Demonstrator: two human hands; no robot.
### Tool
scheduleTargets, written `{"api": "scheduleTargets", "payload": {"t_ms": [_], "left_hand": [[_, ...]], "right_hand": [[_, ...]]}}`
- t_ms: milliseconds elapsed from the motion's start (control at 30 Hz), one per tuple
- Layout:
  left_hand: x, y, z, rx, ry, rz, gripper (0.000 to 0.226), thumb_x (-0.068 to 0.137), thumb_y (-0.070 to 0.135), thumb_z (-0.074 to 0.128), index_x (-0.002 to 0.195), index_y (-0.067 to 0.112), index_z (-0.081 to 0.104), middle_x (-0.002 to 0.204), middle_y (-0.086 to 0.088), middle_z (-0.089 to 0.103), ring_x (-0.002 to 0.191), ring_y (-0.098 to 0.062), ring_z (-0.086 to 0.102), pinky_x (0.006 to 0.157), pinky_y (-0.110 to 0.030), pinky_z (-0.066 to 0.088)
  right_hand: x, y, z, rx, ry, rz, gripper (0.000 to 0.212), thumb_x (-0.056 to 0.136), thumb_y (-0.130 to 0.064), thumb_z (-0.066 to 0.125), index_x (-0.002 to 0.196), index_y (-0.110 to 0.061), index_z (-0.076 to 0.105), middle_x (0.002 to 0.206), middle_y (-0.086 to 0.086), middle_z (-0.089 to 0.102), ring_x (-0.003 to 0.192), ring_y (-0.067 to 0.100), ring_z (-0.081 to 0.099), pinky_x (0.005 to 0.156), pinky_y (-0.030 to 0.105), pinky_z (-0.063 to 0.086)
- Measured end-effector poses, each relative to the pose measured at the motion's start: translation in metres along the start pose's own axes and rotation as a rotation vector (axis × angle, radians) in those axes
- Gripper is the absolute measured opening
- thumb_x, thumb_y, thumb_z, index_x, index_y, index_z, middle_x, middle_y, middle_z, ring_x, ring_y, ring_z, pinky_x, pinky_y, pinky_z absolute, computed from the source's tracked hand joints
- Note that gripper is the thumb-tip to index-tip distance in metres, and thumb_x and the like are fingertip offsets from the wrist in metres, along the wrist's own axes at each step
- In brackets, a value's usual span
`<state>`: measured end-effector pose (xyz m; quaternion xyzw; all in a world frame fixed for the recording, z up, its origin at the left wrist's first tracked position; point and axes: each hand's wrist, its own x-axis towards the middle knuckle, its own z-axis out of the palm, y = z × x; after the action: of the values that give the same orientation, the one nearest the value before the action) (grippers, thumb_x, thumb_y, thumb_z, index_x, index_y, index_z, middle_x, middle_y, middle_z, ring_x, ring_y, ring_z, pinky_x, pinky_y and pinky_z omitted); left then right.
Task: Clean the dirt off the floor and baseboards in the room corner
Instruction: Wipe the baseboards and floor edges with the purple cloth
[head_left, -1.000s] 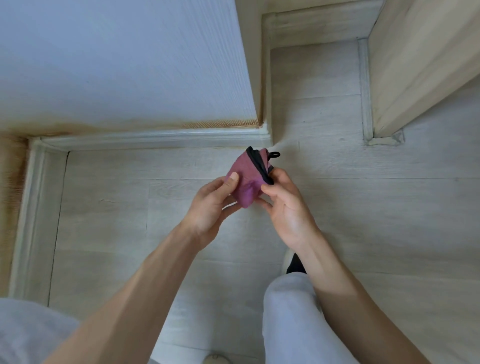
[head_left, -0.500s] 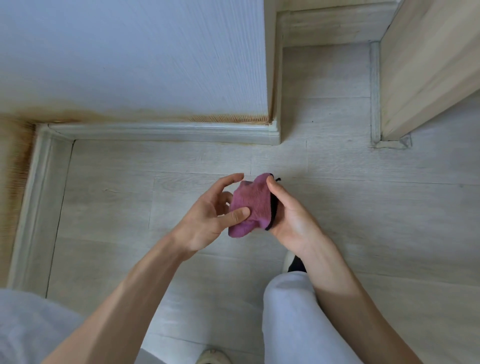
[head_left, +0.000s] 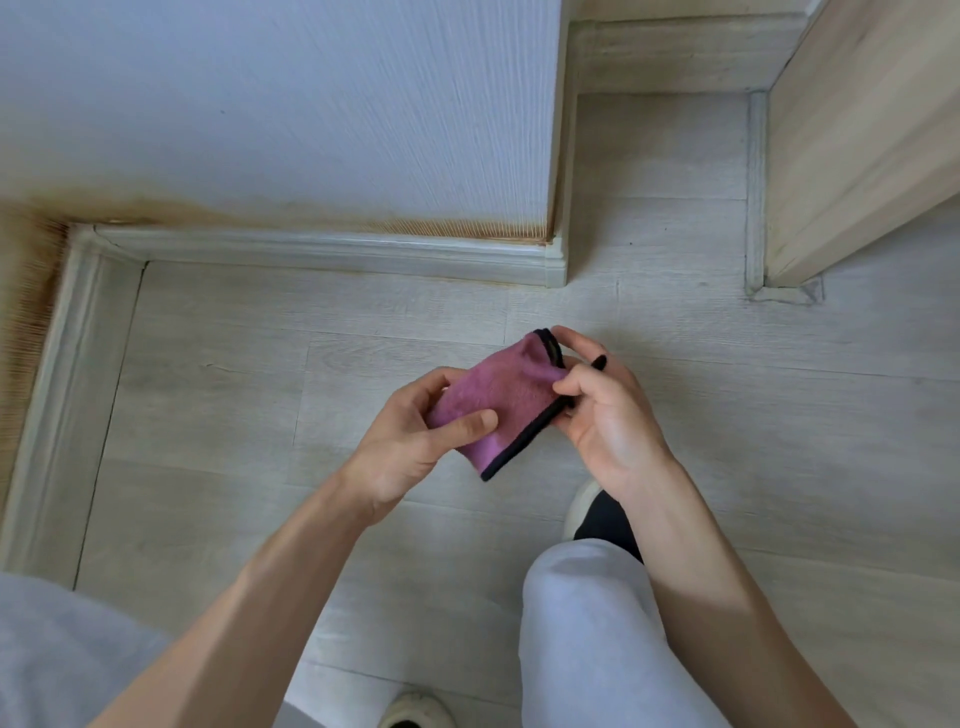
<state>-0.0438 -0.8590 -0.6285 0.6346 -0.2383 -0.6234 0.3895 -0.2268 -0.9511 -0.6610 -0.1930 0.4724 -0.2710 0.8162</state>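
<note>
A folded purple cloth with black edging is held in the air above the pale wood-look floor. My left hand grips its lower left part, thumb on top. My right hand pinches its right edge, with a small black loop sticking out past the fingers. A white baseboard runs along the wall ahead and another baseboard runs down the left side; they meet in the corner at the upper left. Brown staining marks the wall just above both baseboards.
My knees in light grey trousers fill the lower frame, with a shoe under my right wrist and another shoe at the bottom. A wall end juts out at the top centre. A light wooden panel stands at the upper right.
The cloth has been turned and spread flatter between both hands, its black edge now facing down right. The view has shifted slightly, with the corner baseboards showing further right.
</note>
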Motion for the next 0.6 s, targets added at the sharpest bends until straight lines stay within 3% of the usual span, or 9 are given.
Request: {"api": "scheduleTargets", "payload": {"t_ms": [133, 233, 300, 367, 500, 600], "left_hand": [[0.001, -0.001, -0.006, 0.008, 0.089, 0.024, 0.073, 0.07, 0.016, 0.093, 0.134, 0.03, 0.061, 0.109, -0.006, 0.074, 0.103, -0.02, 0.072, 0.089, -0.029, 0.057], [0.006, -0.002, -0.014, 0.11, 0.122, 0.016, 0.09, 0.071, 0.022, 0.094, 0.146, 0.041, 0.049, 0.117, -0.003, 0.071, 0.107, -0.019, 0.071, 0.094, -0.033, 0.057], [0.012, -0.003, -0.018, 0.228, 0.185, -0.015, 0.085, 0.079, 0.024, 0.088, 0.151, 0.033, 0.045, 0.114, -0.002, 0.072, 0.1, -0.02, 0.073, 0.091, -0.035, 0.057], [0.017, -0.004, -0.021, 0.14, 0.221, -0.065, 0.07, 0.087, 0.02, 0.08, 0.149, 0.021, 0.048, 0.109, -0.006, 0.075, 0.094, -0.022, 0.074, 0.09, -0.037, 0.056], [0.022, -0.006, -0.012, -0.099, 0.202, -0.078, 0.037, 0.097, 0.014, 0.067, 0.134, 0.013, 0.06, 0.092, -0.008, 0.075, 0.081, -0.017, 0.07, 0.084, -0.03, 0.054], [0.025, -0.01, -0.003, -0.212, 0.263, -0.085, 0.034, 0.096, 0.027, 0.065, 0.129, 0.014, 0.065, 0.098, -0.011, 0.075, 0.089, -0.019, 0.068, 0.083, -0.029, 0.056]], "right_hand": [[-0.005, -0.002, -0.007, -0.132, -0.05, 0.066, 0.056, 0.075, -0.024, 0.086, 0.128, -0.019, 0.068, 0.114, 0.004, 0.074, 0.105, 0.02, 0.071, 0.091, 0.04, 0.056], [-0.009, 0.0, -0.013, -0.264, -0.117, 0.09, 0.045, 0.074, -0.029, 0.08, 0.116, -0.016, 0.075, 0.096, 0.005, 0.077, 0.089, 0.018, 0.072, 0.08, 0.033, 0.055], [-0.011, 0.003, -0.017, -0.286, -0.149, 0.079, 0.026, 0.082, -0.016, 0.077, 0.108, -0.01, 0.074, 0.082, 0.002, 0.074, 0.074, 0.013, 0.069, 0.071, 0.027, 0.052], [-0.01, 0.006, -0.02, -0.3, -0.154, 0.093, 0.016, 0.085, -0.005, 0.073, 0.101, -0.008, 0.071, 0.083, 0.005, 0.072, 0.075, 0.016, 0.067, 0.071, 0.029, 0.05], [-0.008, 0.008, -0.014, -0.416, -0.207, 0.158, 0.03, 0.082, -0.026, 0.083, 0.106, -0.011, 0.071, 0.101, 0.009, 0.077, 0.093, 0.025, 0.073, 0.085, 0.034, 0.054], [-0.007, 0.015, -0.004, -0.471, -0.17, 0.13, 0.018, 0.092, -0.02, 0.075, 0.107, -0.01, 0.074, 0.102, 0.011, 0.078, 0.095, 0.024, 0.075, 0.087, 0.035, 0.055]]}}
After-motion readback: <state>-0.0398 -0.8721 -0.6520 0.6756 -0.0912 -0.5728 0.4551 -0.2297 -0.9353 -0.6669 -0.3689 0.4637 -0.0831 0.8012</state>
